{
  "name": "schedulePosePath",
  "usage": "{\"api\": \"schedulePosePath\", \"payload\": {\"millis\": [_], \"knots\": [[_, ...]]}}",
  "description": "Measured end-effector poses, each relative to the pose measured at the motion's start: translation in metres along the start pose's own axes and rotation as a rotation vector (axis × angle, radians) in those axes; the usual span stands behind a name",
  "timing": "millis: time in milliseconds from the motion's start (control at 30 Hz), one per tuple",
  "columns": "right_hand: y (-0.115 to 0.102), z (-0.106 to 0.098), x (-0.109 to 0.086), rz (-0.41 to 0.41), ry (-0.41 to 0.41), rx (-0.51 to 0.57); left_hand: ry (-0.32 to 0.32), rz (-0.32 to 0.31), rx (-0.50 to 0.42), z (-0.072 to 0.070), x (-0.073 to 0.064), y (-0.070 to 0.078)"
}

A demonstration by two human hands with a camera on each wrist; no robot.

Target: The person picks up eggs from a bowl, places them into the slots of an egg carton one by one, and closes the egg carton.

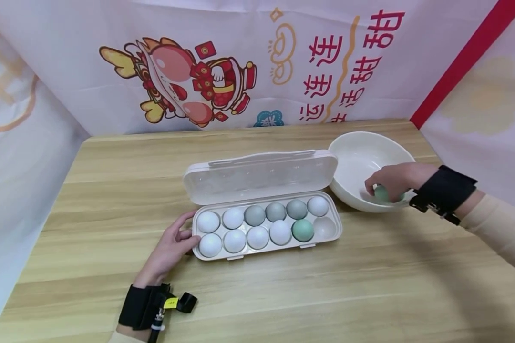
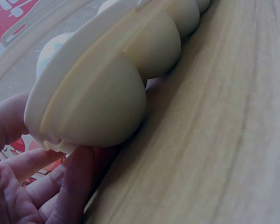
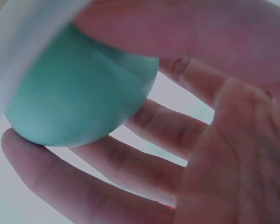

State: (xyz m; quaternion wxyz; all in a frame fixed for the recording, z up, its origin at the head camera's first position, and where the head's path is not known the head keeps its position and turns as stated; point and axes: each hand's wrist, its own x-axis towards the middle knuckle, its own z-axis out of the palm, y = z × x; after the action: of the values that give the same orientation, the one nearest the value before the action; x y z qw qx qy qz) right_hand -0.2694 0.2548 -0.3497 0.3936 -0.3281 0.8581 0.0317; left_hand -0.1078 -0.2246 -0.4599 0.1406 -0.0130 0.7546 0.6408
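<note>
On the table lies a white plastic egg carton [image 1: 266, 251], its clear lid [image 1: 262, 178] raised at the back. White and grey-blue eggs fill its two rows, along with one green egg [image 1: 303, 230] in the front row. The front right cup [image 1: 324, 229] is bare. My left hand [image 1: 174, 243] holds the carton's left end, with fingertips against its underside in the left wrist view. Inside a white bowl [image 1: 347, 162] at the right, my right hand [image 1: 395, 181] grips another green egg [image 3: 79, 93] between thumb and fingers. The hand partly covers this egg.
The bowl stands close beside the carton's right end, near the lid. Behind the wooden table [image 1: 257, 305] hangs a printed cloth [image 1: 249, 62], with more cloth at both sides. Each wrist wears a black strap with a camera.
</note>
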Motion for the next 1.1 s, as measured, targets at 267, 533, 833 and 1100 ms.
{"api": "schedulePosePath", "payload": {"millis": [267, 533, 833, 1100], "knots": [[-0.003, -0.007, -0.005, 0.018, 0.016, -0.027, 0.006, 0.001, -0.003, 0.001, -0.003, 0.002], [-0.009, -0.015, -0.014, 0.03, 0.034, -0.032, 0.012, 0.0, -0.001, 0.001, -0.003, 0.001], [-0.017, -0.024, -0.015, 0.021, 0.048, -0.062, 0.031, -0.014, 0.003, -0.004, -0.006, 0.002], [-0.033, -0.014, -0.027, -0.04, 0.157, -0.16, 0.006, -0.001, 0.007, -0.002, -0.003, 0.0]]}}
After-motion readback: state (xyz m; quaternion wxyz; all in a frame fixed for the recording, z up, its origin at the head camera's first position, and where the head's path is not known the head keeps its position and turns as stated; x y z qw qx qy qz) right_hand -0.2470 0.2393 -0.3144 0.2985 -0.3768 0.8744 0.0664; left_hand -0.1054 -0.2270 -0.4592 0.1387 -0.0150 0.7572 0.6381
